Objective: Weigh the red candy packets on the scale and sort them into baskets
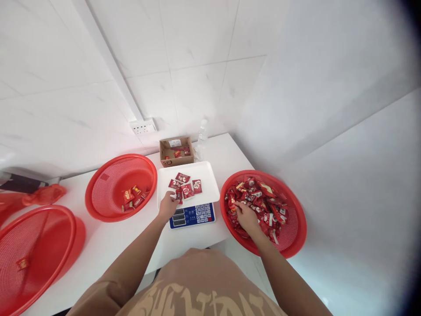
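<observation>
My left hand [169, 206] is at the front left of the white scale tray [210, 193], its fingers closed on a small dark red snack packet [179, 196]. Several other red packets [187, 190] lie flat on that tray. Below it shows the blue keypad panel of the scale [192, 216]. My right hand [247, 218] reaches into the red basket on the right [297, 224], which holds a heap of red wrapped snacks [259, 199]. Its fingers pinch at an orange-red packet [232, 205] on the heap's left side; the fingertips are partly hidden.
Another red basket [95, 210] with a few packets stands left of the scale. A third red basket [70, 224] is at the far left, one packet inside. Behind the scale are a cardboard box [177, 161] and a clear bottle [203, 131] against the wall.
</observation>
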### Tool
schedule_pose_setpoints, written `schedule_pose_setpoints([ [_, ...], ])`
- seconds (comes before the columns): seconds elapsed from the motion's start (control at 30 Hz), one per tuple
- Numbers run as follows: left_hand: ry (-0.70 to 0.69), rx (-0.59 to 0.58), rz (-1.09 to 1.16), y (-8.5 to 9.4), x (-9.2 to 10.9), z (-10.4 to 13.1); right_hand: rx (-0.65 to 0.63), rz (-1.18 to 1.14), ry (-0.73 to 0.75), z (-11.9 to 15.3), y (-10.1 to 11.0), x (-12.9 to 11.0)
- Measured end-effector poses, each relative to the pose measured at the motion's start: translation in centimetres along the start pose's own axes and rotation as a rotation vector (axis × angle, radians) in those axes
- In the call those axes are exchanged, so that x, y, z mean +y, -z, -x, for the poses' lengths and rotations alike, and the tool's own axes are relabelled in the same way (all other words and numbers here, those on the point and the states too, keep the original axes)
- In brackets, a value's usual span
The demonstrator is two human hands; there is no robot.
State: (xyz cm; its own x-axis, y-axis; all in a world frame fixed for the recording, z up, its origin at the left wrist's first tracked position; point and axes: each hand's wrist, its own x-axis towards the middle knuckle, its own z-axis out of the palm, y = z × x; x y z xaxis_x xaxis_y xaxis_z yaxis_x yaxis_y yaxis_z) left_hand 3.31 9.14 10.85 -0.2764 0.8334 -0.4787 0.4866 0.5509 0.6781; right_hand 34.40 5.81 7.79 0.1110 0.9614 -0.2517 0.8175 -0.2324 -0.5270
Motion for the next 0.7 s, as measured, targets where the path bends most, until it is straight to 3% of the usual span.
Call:
schedule_pose_setpoints([
  [0.3,0.121,-0.172,0.485,1.7,-0.7,1.1,0.03,0.005,-0.012,-0.5,-0.4,-0.9],
  [0.7,0.149,-0.346,0.657,4.4,-2.1,0.2,0.1,-0.076,-0.117,3.0,-0.3,-4.6],
])
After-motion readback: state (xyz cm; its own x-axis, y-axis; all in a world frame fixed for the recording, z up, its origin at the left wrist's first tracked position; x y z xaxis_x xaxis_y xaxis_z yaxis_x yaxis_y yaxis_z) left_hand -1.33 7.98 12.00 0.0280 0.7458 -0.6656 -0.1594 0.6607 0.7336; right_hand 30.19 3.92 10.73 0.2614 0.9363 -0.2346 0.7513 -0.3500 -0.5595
